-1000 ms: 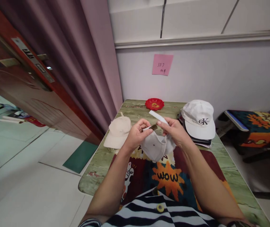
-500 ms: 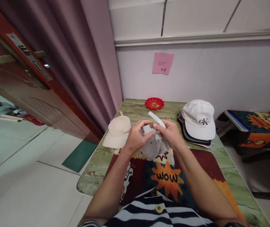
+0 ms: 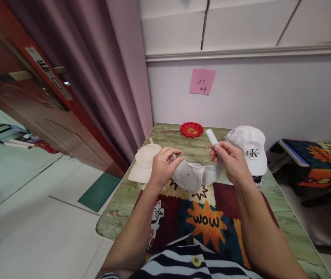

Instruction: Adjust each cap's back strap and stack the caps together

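Observation:
Between my hands a light grey cap (image 3: 190,176) hangs over the patterned mat, its back opening spread wide. My left hand (image 3: 165,164) is closed in a pinch on the cap's edge, at a small brass-coloured buckle (image 3: 178,155). With thumb and fingers, my right hand (image 3: 230,159) grips the cap's white strap (image 3: 211,137), whose free end sticks up past the fingertips. A cream cap (image 3: 142,164) lies just left of my left hand. Behind my right hand a white cap (image 3: 249,145) with dark letters tops a stack, partly hidden by the hand.
A red scalloped dish (image 3: 191,130) stands at the back of the green marbled table (image 3: 110,217). The mat (image 3: 206,221) covers its near middle. A wooden door (image 3: 37,97) and purple curtain (image 3: 119,77) are on the left, a stool (image 3: 313,159) on the right.
My right hand has moved right and away from my left, with the strap now out of the buckle. The cap's back opening has widened. The view has shifted slightly.

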Motion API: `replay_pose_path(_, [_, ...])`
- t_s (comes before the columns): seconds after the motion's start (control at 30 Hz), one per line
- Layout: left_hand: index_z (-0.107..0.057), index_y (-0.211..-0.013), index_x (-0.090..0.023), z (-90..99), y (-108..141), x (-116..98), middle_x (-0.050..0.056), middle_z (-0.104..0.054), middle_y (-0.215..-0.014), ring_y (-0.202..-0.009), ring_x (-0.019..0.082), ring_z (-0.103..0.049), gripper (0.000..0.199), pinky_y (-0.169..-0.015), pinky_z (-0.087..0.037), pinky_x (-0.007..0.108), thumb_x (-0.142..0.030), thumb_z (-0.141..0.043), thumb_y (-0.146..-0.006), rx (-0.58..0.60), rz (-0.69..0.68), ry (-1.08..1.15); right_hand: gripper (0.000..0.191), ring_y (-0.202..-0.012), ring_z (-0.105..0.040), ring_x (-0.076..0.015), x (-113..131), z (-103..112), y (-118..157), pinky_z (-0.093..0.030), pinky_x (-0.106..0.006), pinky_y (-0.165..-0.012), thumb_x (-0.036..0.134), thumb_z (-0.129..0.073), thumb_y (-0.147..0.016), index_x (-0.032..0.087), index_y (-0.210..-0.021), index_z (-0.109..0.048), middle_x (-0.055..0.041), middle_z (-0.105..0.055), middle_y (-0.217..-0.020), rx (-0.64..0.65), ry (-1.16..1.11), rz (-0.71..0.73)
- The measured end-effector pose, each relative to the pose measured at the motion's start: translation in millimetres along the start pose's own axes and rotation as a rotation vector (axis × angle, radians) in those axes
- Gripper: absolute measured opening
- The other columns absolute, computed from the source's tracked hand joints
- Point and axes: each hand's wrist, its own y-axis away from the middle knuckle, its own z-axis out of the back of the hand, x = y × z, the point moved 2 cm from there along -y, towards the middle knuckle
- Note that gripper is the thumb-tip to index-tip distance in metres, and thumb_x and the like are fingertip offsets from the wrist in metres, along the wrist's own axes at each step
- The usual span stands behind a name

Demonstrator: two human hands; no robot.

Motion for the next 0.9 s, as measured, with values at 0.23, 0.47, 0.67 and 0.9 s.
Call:
replay_pose_path(0.23, [-0.077, -0.092, -0.02, -7.8, 0, 7, 0.004, -0.068, -0.093, -0.081, 0.016, -0.062, 0.023, -0.074, -0.052, 0.027, -0.027, -0.082, -0.071, 0.042, 0.215, 0.362, 0.021, -0.051, -0.038, -0.0095, 10, -12, 14, -0.03, -0.025, -0.047, 0.044, -0.064, -0.088, 0.023, -0.089, -0.068, 0.0013, -0.061, -0.073, 0.033, 0.061, 0.014])
replay_pose_path(0.47, [-0.075, -0.092, -0.018, -18.6, -3, 11, 0.005, -0.073, -0.094, -0.085, 0.018, -0.069, 0.032, -0.082, -0.058, 0.032, -0.028, -0.087, -0.065, 0.001, 0.3, 0.628, 0.034, -0.055, -0.042, -0.0119, -16, -42, 14, -0.032, -0.026, -0.054, 0.052, -0.07, -0.082, 0.018, -0.078, -0.073, 0.0021, -0.053, -0.058, 0.145, 0.136, 0.008])
replay_pose_path(0.67, [-0.075, -0.098, -0.017, -19.4, 5, 20, 0.004, -0.075, -0.083, -0.075, 0.017, -0.071, 0.033, -0.075, -0.059, 0.03, -0.028, -0.085, -0.068, 0.014, 0.32, 0.559, 0.034, -0.059, -0.048, -0.0134, -26, -44, 11, -0.035, -0.026, -0.058, 0.05, -0.066, -0.085, 0.018, -0.075, -0.071, 0.0008, -0.058, -0.062, 0.126, 0.247, 0.059])
replay_pose_path(0.9, [-0.076, -0.098, -0.015, -7.6, 5, 30, 0.002, -0.074, -0.074, -0.067, 0.015, -0.07, 0.034, -0.066, -0.058, 0.025, -0.027, -0.084, -0.067, 0.064, 0.345, 0.482, 0.036, -0.056, -0.044, -0.0126, -36, -55, 8, -0.032, -0.026, -0.056, 0.051, -0.063, -0.085, 0.017, -0.074, -0.07, 0.0012, -0.056, -0.059, 0.172, 0.288, 0.078])
